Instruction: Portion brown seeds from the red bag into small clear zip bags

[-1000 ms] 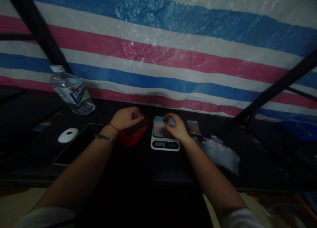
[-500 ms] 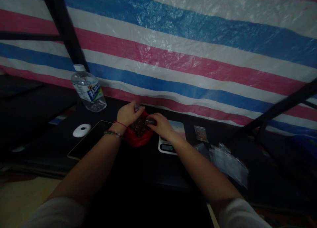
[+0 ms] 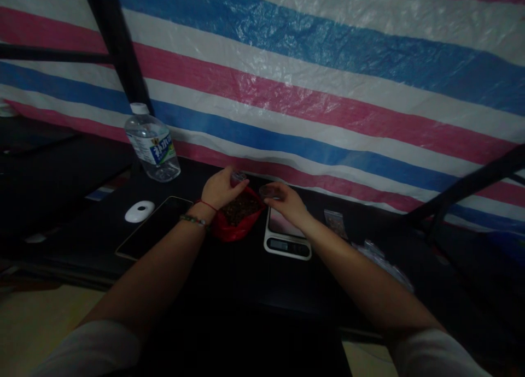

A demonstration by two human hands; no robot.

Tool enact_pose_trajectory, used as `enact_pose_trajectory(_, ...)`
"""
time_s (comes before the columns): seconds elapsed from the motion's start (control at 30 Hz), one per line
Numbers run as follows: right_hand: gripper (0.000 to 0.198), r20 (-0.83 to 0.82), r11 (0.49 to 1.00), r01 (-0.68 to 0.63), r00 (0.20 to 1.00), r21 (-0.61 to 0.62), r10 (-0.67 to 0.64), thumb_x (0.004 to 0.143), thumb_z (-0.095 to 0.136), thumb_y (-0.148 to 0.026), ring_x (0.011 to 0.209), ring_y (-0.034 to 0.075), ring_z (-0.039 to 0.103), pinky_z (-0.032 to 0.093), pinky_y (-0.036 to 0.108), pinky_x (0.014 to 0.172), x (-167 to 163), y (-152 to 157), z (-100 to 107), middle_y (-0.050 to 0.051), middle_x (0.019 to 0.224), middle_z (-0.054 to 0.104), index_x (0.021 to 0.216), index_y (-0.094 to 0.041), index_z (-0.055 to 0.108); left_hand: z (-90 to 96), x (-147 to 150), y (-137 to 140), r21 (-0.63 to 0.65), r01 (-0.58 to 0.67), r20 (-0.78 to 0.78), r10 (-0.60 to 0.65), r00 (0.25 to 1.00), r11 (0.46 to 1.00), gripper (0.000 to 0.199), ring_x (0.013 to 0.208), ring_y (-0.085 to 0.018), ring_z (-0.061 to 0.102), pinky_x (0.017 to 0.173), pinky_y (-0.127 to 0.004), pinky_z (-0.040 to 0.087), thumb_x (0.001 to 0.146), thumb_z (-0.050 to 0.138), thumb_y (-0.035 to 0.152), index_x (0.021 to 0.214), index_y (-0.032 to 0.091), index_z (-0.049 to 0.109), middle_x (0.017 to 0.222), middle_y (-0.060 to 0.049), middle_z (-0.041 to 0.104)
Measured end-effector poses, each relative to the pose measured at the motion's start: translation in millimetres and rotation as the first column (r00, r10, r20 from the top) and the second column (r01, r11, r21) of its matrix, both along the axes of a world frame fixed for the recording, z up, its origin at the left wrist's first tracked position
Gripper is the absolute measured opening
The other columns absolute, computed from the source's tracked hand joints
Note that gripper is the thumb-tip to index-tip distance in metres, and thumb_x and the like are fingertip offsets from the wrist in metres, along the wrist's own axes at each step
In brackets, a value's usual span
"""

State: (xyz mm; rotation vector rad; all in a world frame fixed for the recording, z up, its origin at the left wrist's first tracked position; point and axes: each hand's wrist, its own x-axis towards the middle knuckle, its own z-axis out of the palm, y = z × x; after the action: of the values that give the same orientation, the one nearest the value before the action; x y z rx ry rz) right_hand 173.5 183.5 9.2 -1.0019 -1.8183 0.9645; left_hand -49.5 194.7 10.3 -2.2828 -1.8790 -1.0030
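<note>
A small clear cup (image 3: pixel 268 192) is held in the fingertips of the right hand (image 3: pixel 289 203), between an open red bag (image 3: pixel 235 230) of brown bits and a white scale (image 3: pixel 287 238), toward the back edge of the desk (image 3: pixel 246 284). The left hand (image 3: pixel 220 190), set apart from it, is laid at the bag's rim beside some clear plastic (image 3: pixel 238 176), though whether anything is gripped there cannot be told. The cup is judged light, stiff and perhaps slippery, best taken by its sides; the bag, seemingly soft and prone to slumping, is best steadied by its rim
</note>
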Motion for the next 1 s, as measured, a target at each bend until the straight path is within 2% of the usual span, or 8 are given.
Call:
enact_pose_trajectory(0.13, 0.037, -0.04, 0.998, 0.064, 0.997, -0.019, -0.065, 0.069, 0.072, -0.024, 0.096, 0.019, 0.066, 0.052, 0.038, 0.087, 30, -4, -2, 0.006, 0.104, 0.069, 0.105, -0.02, 0.061, -0.9, 7, -2, -0.007, 0.089, 0.018, -0.089, 0.996, 0.996, 0.053, 0.093, -0.027, 0.063, 0.081, -0.036, 0.047, 0.084, 0.045, 0.061, 0.11, 0.016, 0.056, 0.102, -0.011, 0.066)
enact_pose_trajectory(0.23, 0.047, -0.064, 0.991, 0.132, 0.989, -0.035, -0.134, 0.07, 0.072, -0.028, 0.094, 0.02, 0.067, 0.053, 0.038, 0.085, 51, -7, -13, 0.006, 0.103, 0.069, 0.114, -0.021, 0.057, -2.1, 11, -3, -0.029, 0.125, 0.03, -0.124, 0.992, 0.992, 0.052, 0.092, -0.026, 0.064, 0.081, -0.036, 0.047, 0.083, 0.046, 0.06, 0.11, 0.017, 0.056, 0.101, -0.011, 0.067)
enact_pose_trajectory(0.37, 0.048, -0.015, 0.969, 0.236, 0.972, 0.078, -0.236, 0.072, 0.069, -0.028, 0.101, 0.021, 0.064, 0.047, 0.042, 0.095, 72, -13, -30, 0.007, 0.106, 0.068, 0.117, -0.022, 0.057, -4.0, 15, -3, -0.043, 0.141, 0.021, -0.14, 0.99, 0.989, 0.051, 0.091, -0.026, 0.063, 0.081, -0.037, 0.048, 0.082, 0.049, 0.059, 0.11, 0.018, 0.056, 0.101, -0.011, 0.067)
enact_pose_trajectory(0.5, 0.043, 0.082, 0.921, 0.344, 0.928, 0.181, -0.363, 0.072, 0.068, -0.027, 0.103, 0.022, 0.063, 0.043, 0.043, 0.099, 83, -20, -42, 0.008, 0.106, 0.068, 0.114, -0.02, 0.06, -6.2, 21, -5, -0.01, 0.244, -0.005, -0.244, 0.97, 0.97, 0.051, 0.096, -0.025, 0.062, 0.085, -0.037, 0.048, 0.08, 0.053, 0.058, 0.111, 0.018, 0.056, 0.105, -0.01, 0.066)
enact_pose_trajectory(0.67, 0.042, 0.231, 0.903, 0.355, 0.883, 0.242, -0.408, 0.069, 0.07, -0.03, 0.115, 0.027, 0.056, 0.04, 0.048, 0.102, 83, -24, -53, 0.009, 0.113, 0.066, 0.11, -0.021, 0.063, -7.0, 35, -13, 0.0, 0.362, -0.041, -0.362, 0.931, 0.932, 0.052, 0.1, -0.026, 0.061, 0.09, -0.038, 0.047, 0.075, 0.061, 0.053, 0.112, 0.017, 0.057, 0.109, -0.011, 0.065)
enact_pose_trajectory(0.83, 0.058, 0.166, 0.865, 0.354, 0.887, 0.356, -0.431, 0.075, 0.064, -0.031, 0.119, 0.027, 0.052, 0.038, 0.047, 0.104, 87, -31, -44, 0.013, 0.127, 0.057, 0.13, -0.02, 0.05, -1.1, 43, -23, -0.028, 0.404, -0.055, -0.405, 0.913, 0.914, 0.052, 0.099, -0.026, 0.062, 0.088, -0.038, 0.048, 0.074, 0.063, 0.05, 0.113, 0.017, 0.056, 0.108, -0.01, 0.066)
enact_pose_trajectory(0.93, 0.046, 0.076, 0.8, 0.424, 0.864, 0.424, -0.498, 0.079, 0.058, -0.026, 0.111, 0.025, 0.055, 0.043, 0.045, 0.098, 89, -40, -32, 0.011, 0.116, 0.06, 0.124, -0.02, 0.054, 2.1, 47, -28, -0.045, 0.429, -0.06, -0.431, 0.9, 0.902, 0.05, 0.095, -0.025, 0.063, 0.084, -0.037, 0.048, 0.073, 0.064, 0.051, 0.11, 0.018, 0.057, 0.104, -0.009, 0.066)
enact_pose_trajectory(1.0, 0.034, 0.074, 0.804, 0.405, 0.874, 0.435, -0.48, 0.08, 0.057, -0.023, 0.096, 0.023, 0.059, 0.049, 0.04, 0.087, 86, -48, -25, 0.009, 0.105, 0.062, 0.114, -0.021, 0.059, 3.2, 51, -31, -0.059, 0.445, -0.078, -0.449, 0.89, 0.893, 0.05, 0.092, -0.025, 0.063, 0.082, -0.036, 0.048, 0.072, 0.064, 0.053, 0.108, 0.019, 0.058, 0.102, -0.009, 0.067)
